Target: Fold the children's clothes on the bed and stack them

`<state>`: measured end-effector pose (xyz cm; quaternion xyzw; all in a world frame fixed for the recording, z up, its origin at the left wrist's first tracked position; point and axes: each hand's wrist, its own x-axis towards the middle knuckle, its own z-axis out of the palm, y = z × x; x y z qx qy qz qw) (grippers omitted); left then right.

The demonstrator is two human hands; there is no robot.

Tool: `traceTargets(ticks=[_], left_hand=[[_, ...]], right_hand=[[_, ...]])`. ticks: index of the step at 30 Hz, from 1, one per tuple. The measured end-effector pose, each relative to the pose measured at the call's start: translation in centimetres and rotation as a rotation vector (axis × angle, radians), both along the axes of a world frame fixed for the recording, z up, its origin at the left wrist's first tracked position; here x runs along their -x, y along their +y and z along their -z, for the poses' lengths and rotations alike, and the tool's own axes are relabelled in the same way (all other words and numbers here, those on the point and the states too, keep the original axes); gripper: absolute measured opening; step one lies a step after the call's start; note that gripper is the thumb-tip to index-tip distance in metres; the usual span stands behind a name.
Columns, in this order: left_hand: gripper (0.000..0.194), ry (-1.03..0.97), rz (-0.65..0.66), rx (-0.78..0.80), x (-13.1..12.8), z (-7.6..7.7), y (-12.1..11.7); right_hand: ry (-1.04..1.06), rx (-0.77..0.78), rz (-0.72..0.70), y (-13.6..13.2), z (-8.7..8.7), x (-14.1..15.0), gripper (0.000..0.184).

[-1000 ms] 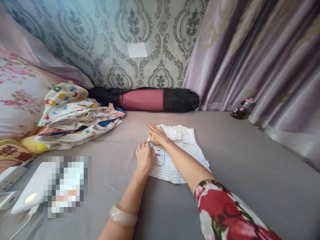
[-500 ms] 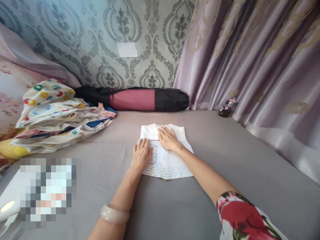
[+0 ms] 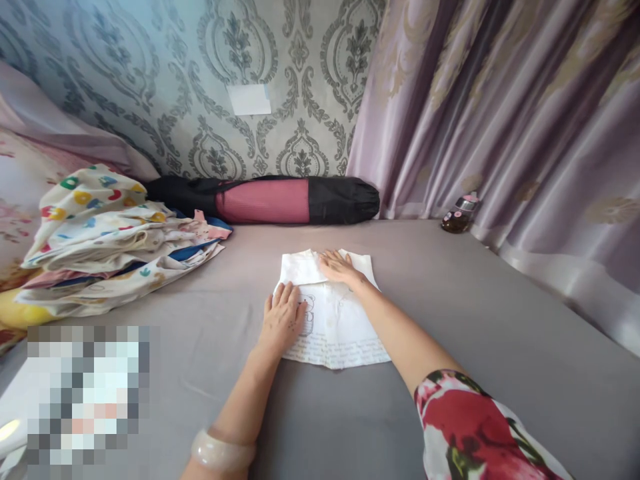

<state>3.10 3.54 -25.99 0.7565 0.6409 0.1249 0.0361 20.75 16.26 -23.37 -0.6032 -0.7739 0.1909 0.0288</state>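
Observation:
A small white sleeveless top (image 3: 345,337) lies flat on the grey bed sheet, with a bear drawing on its left side and lines of print along its lower edge. A plain white band of cloth crosses its upper part. My left hand (image 3: 283,311) rests on the top's left edge, fingers stretched out beside the bear drawing. Near the neckline my right hand (image 3: 340,266) lies flat on the upper part, its fingers extended and covering some of the neck edge. Neither hand grips the cloth.
A heap of printed clothes (image 3: 105,233) lies at the left. Along the wall is a rolled pink mat in a black bag (image 3: 345,200). A dark bottle (image 3: 457,215) stands by the curtain (image 3: 425,120) at right. A blurred-out object (image 3: 90,393) sits at lower left.
My right hand has slid a little farther up the top toward the neckline. The left hand stays at the left edge. The view has shifted slightly.

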Motion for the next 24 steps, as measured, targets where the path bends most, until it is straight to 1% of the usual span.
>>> traceTargets(ticks=[4,6,16,20,22,24], left_hand=[[0.046,-0.001,-0.012,0.029,-0.2,-0.4,0.0],[0.045,-0.005,-0.015,0.036,-0.2,-0.5,0.0],[0.041,-0.030,-0.008,-0.017,-0.1,0.1,0.1],[0.041,-0.036,-0.008,-0.015,-0.1,0.0,0.1],[0.042,-0.033,-0.003,-0.019,-0.1,-0.2,0.0],[0.042,-0.026,-0.001,-0.008,-0.1,-0.4,-0.1]], right_hand=[[-0.052,-0.122,0.030,-0.1,0.9,0.4,0.057],[-0.058,-0.147,0.029,-0.2,1.2,0.5,0.057],[-0.048,-0.162,0.024,-0.2,1.3,0.4,0.057],[0.042,-0.167,0.010,-0.4,1.0,-0.2,0.055],[0.081,-0.144,0.039,-0.7,0.9,-0.8,0.058],[0.073,-0.134,0.111,-1.3,0.8,-1.3,0.063]])
